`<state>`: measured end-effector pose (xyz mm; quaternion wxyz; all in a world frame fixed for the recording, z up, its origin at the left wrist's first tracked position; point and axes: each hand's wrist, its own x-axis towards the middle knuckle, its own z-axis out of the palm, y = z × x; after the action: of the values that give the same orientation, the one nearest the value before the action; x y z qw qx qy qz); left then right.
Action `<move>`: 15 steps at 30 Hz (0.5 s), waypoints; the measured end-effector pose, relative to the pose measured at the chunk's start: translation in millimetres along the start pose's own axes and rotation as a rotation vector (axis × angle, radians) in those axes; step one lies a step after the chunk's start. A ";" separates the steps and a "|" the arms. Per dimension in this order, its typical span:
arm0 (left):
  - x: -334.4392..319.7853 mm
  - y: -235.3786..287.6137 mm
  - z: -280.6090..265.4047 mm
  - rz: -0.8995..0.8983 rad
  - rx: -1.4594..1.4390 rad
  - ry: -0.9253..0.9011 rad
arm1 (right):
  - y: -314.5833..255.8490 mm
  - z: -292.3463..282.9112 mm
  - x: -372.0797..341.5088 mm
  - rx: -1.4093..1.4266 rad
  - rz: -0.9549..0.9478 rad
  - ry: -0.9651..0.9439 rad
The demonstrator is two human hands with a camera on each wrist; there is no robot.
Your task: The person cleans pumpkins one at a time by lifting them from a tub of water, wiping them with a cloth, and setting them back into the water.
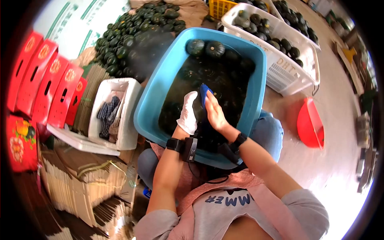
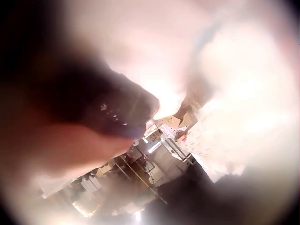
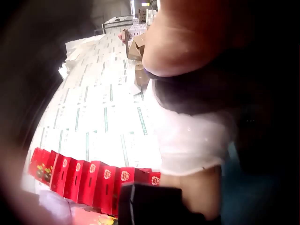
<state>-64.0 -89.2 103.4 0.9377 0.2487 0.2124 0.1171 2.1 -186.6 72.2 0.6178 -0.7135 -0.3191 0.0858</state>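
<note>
A white-gloved left hand (image 1: 188,113) is over the blue tub (image 1: 156,90), on the left of a dark object (image 1: 201,114). Opposite it, the bare right hand (image 1: 215,113) holds a blue cloth (image 1: 204,95), its fingers long and close together. In the left wrist view the dark, wet-looking object (image 2: 124,101) lies between blurred hands. The right wrist view shows the white glove (image 3: 192,140) below the dark object (image 3: 187,93) and the bare hand (image 3: 180,44) above. Much of the grip is hidden. Dark green squashes (image 1: 215,49) float at the tub's far end.
Squashes (image 1: 120,52) are heaped beyond the tub's left side. White crates (image 1: 280,66) of squashes stand at the upper right, near a red basin (image 1: 310,124). To the left are a foam box (image 1: 134,104) with cloths, red cartons (image 1: 52,86) and stacked cardboard (image 1: 72,192).
</note>
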 end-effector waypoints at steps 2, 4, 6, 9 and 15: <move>3.7 -8.1 -3.3 0.150 0.337 -0.031 | -4.0 -14.1 25.9 0.262 0.318 -0.052; 0.3 -14.8 -0.8 0.145 0.330 -0.030 | 4.3 -25.1 40.3 0.302 0.443 -0.146; -8.5 -10.6 9.8 0.100 0.221 -0.153 | -28.4 -39.8 44.2 0.562 0.788 -0.174; -20.9 -2.9 20.4 0.001 -0.027 -0.130 | -27.1 -36.3 37.5 0.930 0.791 -0.130; -2.9 -8.4 1.9 0.052 -0.120 -0.117 | -13.8 -34.2 27.6 1.233 0.828 -0.089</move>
<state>-64.7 -98.1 101.5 0.9584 0.2039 0.1435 0.1390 36.5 -198.9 100.2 0.8098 -0.2949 0.0574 0.5040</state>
